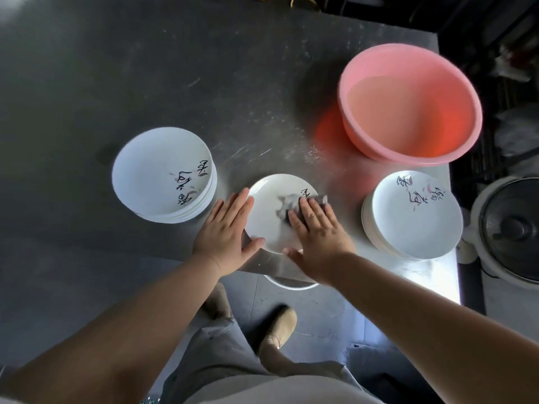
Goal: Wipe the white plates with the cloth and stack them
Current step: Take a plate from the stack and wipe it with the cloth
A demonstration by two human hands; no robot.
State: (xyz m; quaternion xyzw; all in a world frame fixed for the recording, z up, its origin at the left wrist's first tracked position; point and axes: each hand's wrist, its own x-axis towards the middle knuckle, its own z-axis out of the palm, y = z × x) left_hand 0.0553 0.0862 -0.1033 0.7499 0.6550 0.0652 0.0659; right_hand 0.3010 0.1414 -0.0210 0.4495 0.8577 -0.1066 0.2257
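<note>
Both hands are down on the single plate [271, 217] at the near edge of the table [145, 83]. The right hand [316, 231] lies flat, fingers straight and together, pressing the grey cloth [294, 201] onto the plate's face, so nothing is gripped, only pushed. The left hand [226, 228] is also spread flat, fingers straight, its palm against the plate's left rim and its thumb resting on the near rim, steadying it. Both forearms reach forward from the body, the wrists low over the table edge.

As for progress, the job looks to be mid-way: one plate is under the cloth, with a pile on either side of it. A stack of plates [163, 174] stands to the left and another stack [414, 214] to the right, near the table's right end (which pile is wiped and which is waiting I cannot tell from this view). The wiped plate has yet to go onto a pile.

Further out, a pink basin [408, 103] sits behind the right stack, apparently holding water.
</note>
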